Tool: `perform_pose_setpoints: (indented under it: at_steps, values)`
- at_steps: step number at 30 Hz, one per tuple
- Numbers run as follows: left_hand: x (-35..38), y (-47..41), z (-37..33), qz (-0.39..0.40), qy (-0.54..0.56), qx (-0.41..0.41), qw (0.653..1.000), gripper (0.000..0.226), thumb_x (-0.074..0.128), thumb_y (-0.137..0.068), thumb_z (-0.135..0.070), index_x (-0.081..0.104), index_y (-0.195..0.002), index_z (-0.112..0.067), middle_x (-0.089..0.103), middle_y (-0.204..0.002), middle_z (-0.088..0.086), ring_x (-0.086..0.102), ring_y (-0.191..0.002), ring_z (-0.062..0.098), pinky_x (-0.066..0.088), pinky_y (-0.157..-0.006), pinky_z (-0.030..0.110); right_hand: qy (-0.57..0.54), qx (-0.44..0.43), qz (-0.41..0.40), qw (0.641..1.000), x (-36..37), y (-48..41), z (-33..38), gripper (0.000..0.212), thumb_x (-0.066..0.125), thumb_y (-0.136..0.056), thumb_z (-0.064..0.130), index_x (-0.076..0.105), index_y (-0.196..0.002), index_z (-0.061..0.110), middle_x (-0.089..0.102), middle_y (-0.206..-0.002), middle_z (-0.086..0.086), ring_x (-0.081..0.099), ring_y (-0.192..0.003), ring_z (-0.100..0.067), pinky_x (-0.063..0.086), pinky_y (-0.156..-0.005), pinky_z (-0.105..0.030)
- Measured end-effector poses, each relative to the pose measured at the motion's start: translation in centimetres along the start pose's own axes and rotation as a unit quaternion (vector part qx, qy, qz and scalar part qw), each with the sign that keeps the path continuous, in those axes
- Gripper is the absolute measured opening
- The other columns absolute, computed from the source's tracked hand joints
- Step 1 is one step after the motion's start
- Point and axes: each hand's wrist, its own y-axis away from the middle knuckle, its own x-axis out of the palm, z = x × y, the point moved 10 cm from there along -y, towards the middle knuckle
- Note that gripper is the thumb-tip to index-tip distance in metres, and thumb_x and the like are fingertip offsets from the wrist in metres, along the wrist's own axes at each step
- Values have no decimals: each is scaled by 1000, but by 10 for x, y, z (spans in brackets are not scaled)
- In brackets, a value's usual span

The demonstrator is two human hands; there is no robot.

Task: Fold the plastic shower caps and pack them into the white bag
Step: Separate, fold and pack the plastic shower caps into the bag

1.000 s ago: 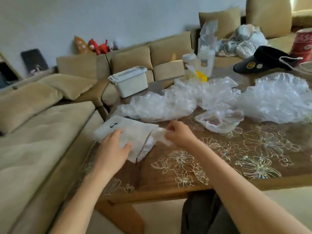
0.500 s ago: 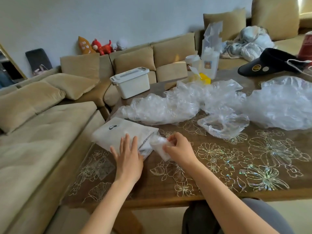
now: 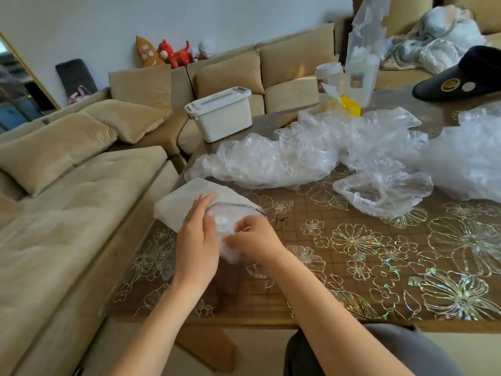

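Note:
A white bag [image 3: 181, 200] with a grey-edged mouth lies at the table's near left corner. A folded plastic shower cap [image 3: 224, 234] sits partly inside that mouth. My left hand [image 3: 199, 238] lies on the bag with its fingers pinching the mouth's upper edge. My right hand [image 3: 256, 241] grips the folded cap from the right, fingers curled round it. Loose crumpled shower caps [image 3: 271, 161] stretch across the table behind, one smaller cap [image 3: 385, 191] lies to the right, and a big heap [image 3: 471, 164] fills the far right.
The wooden table [image 3: 352, 256] has a flower-patterned clear cover. A white lidded box [image 3: 221, 114] sits on the beige sofa [image 3: 67, 202] beyond the table's corner. A black visor cap [image 3: 461, 77], a tall white packet [image 3: 362, 69] and a yellow box [image 3: 351, 105] stand at the back.
My right hand has pushed the folded cap left into the bag's mouth. My left hand has shifted to the mouth's edge. The camera has tilted down and come closer.

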Motion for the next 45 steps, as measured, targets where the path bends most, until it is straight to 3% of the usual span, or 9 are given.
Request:
perform_pose_setpoints:
  at_steps: [5, 11, 18, 24, 27, 31, 36, 39, 45]
  values:
    - [3, 1, 5, 17, 1, -8, 1000, 36, 35, -101, -15, 50, -133, -16, 43, -145, 1, 31, -138, 10, 24, -107, 17, 203, 11, -1, 979, -5, 0, -6, 14, 50, -83, 7, 59, -91, 1, 61, -99, -15, 55, -82, -26, 45, -68, -31]
    - [11, 15, 2, 37, 28, 7, 999, 35, 37, -100, -12, 44, -126, -35, 41, -142, -10, 31, -136, 3, 24, -104, 4, -44, 16, 61, 997, 12, 0, 8, 22, 65, -84, 13, 49, -69, 14, 49, -60, -2, 45, -50, -12, 39, -47, -21]
    - [20, 35, -13, 52, -5, 89, 995, 35, 33, -94, -28, 33, -123, -48, 30, -136, -30, 23, -138, -4, 20, -117, 30, 175, -11, -38, 984, 22, -10, -9, 25, 42, -97, 16, 63, -100, 4, 64, -102, -14, 59, -100, -28, 34, -71, -25]
    - [32, 29, 31, 98, -52, 28, 993, 44, 30, -92, -41, 28, -136, -35, 21, -143, -24, 8, -140, -7, 14, -119, 39, -118, 98, 87, 984, 26, -17, -20, 8, 54, -87, 1, 61, -83, 4, 62, -81, -10, 61, -78, -21, 54, -71, -28]
    - [51, 36, 48, 165, -208, 73, 961, 73, 6, -86, -65, 4, -147, -27, -5, -152, -17, -21, -138, -6, -14, -115, 29, -37, 66, 136, 988, 7, -12, -11, 11, 54, -85, -5, 61, -81, 2, 61, -84, -13, 59, -80, -24, 53, -78, -32]
    - [58, 36, 62, 209, -305, 48, 928, 77, -9, -76, -74, -21, -138, -31, -28, -150, -12, -38, -131, 1, -26, -108, 29, 32, 12, -13, 999, -65, -1, 5, 17, 53, -87, -1, 65, -98, 3, 61, -85, -4, 59, -72, -15, 50, -61, -23]
    - [64, 18, 58, 166, -300, 43, 938, 77, 10, -90, -66, 10, -151, -19, -9, -157, -4, -21, -141, 10, -16, -114, 47, 372, -50, -327, 867, -178, 41, 21, 59, 54, -78, 7, 39, -135, 14, 36, -140, -13, 27, -132, -32, 23, -109, -40]
    - [63, 27, 14, 64, -218, 132, 965, 68, 23, -91, -52, 47, -136, -7, 30, -152, 10, 10, -144, 19, 0, -115, 51, 488, -1, -313, 815, -210, 46, -10, 66, 54, -87, 16, 22, -145, 17, 19, -153, -13, 9, -143, -30, 5, -116, -42]
    - [107, 53, -72, 113, 10, 200, 973, 35, 37, -94, -46, 55, -118, -28, 41, -139, -18, 28, -134, -5, 18, -112, 14, 475, -27, -338, 812, -240, 60, -24, 17, 40, -97, 12, 56, -101, 16, 61, -106, -1, 55, -102, -21, 29, -96, -33]
